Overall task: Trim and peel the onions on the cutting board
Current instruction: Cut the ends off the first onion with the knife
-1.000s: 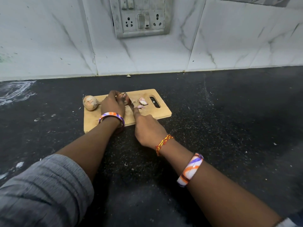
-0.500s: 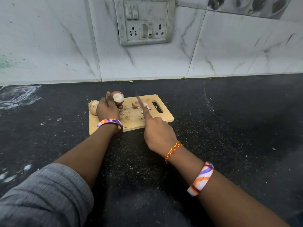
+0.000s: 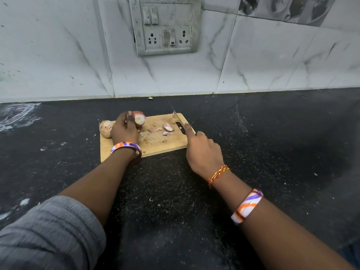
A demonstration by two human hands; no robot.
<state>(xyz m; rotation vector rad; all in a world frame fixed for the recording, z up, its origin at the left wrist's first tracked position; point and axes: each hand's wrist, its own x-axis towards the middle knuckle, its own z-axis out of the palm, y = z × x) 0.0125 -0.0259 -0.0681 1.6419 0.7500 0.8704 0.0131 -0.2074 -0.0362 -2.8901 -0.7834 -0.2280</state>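
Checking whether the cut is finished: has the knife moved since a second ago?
Yes. The knife has swung right across the cutting board, from beside the held onion to over the handle slot.

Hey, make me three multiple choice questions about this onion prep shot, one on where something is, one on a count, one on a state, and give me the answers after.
1. Where does the unpeeled onion lie?
A. at the cutting board's left edge, behind the left hand
B. on the counter by the wall
C. in the right hand

2. How many onions are in view?
A. one
B. two
C. four

3. What state is the onion in the left hand in?
A. whole, untouched
B. one end trimmed, pale cut face showing
C. diced

Answers:
1 A, it sits at the board's left edge beside the left hand.
2 B, one is held and one lies on the board; the rest are peel scraps.
3 B, a flat pale cut face points toward the knife, and red skin remains around it.
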